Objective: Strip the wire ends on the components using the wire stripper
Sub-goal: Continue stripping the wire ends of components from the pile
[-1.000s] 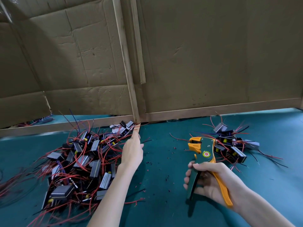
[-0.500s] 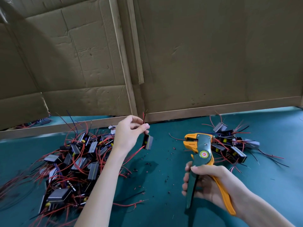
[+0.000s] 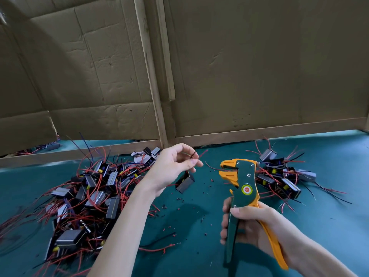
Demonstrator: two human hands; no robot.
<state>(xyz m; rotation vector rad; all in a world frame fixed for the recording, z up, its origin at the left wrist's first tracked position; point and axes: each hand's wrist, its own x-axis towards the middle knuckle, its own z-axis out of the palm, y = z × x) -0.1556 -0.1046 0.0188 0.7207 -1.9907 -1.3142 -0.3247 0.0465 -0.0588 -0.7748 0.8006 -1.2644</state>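
Component (image 3: pixel 184 183) hangs over tabletop (image 3: pixel 199 254) by its wires, pinched in left hand (image 3: pixel 171 168). Head view: right hand (image 3: pixel 253 224) grips wire stripper (image 3: pixel 242 186), jaws apart, near wire tips. Small pile (image 3: pixel 279 176) probably stripped; large pile (image 3: pixel 89 196) probably outstanding.

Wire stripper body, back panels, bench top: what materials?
Wire stripper: likely moulded plastic, green and orange, slight sheen; rivets look metal. Back panels: brown cardboard, creased, matte. Bench top: teal matte mat; rubber or fabric, cannot tell.
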